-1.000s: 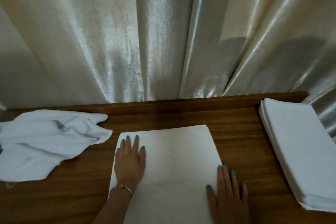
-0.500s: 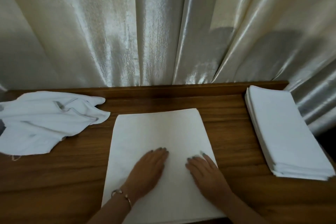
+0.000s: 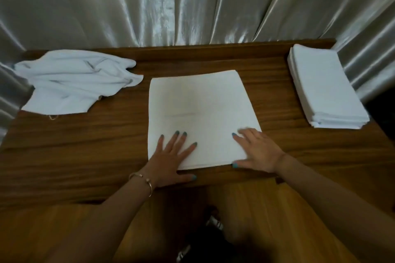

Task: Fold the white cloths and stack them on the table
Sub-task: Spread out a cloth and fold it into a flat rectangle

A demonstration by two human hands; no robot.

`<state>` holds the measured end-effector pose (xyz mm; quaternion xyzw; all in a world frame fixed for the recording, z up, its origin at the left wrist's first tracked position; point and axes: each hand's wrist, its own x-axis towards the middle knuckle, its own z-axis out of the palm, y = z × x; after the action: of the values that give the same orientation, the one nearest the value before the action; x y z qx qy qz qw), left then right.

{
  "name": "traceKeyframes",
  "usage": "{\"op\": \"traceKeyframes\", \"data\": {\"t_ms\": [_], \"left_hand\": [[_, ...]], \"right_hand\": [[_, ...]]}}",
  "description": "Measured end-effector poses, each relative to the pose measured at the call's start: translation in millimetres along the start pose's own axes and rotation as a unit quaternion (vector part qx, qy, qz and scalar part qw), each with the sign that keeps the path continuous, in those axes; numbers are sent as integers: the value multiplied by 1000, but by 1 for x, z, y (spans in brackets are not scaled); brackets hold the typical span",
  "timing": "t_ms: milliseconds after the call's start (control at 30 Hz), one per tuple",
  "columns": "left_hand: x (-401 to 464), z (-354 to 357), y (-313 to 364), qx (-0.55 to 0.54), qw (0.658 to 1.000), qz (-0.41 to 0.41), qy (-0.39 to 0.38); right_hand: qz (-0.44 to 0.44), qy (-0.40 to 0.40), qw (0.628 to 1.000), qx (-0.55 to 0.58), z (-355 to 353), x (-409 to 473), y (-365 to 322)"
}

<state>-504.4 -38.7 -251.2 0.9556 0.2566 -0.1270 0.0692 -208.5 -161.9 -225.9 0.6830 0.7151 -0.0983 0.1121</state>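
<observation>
White cloth, half-folded, lies flat on the table.
Left hand and right hand press it, fingers spread; next likely another fold.

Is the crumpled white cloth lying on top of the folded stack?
No, the crumpled cloth lies on the left of the table, well apart from the folded stack at the right edge.

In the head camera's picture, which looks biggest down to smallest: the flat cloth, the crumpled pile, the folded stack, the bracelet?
1. Flat cloth and crumpled pile: look alike, too close to rank.
2. Folded stack, though it sits at the distorted edge.
3. Bracelet, by far the smallest.
</observation>
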Motion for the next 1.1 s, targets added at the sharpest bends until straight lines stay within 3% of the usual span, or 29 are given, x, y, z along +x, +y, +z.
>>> {"op": "traceKeyframes", "data": {"t_ms": [267, 433, 600, 667, 833, 1000, 1100], "left_hand": [[-40, 11, 17, 63, 997, 19, -32], [-66, 8, 29, 77, 996, 18, -45], [-69, -22, 16, -60, 989, 33, -133], [-69, -36, 6, -143, 983, -6, -112], [-86, -32, -27, -155, 985, -36, -70], [-89, -25, -41, -277, 960, -32, 8], [-81, -35, -44, -397, 912, -100, -17]], "right_hand": [[-4, -68, 996, -55, 6, -36, -29], [-41, -26, 986, -159, 15, -55, -50], [-46, -50, 993, -95, -8, -60, -49], [-27, -86, 992, -84, -17, -61, -42], [7, -131, 984, -118, -8, -76, -22], [-13, -73, 996, -43, 3, -81, -3], [-2, -34, 998, 61, 1, -76, 5]]}}
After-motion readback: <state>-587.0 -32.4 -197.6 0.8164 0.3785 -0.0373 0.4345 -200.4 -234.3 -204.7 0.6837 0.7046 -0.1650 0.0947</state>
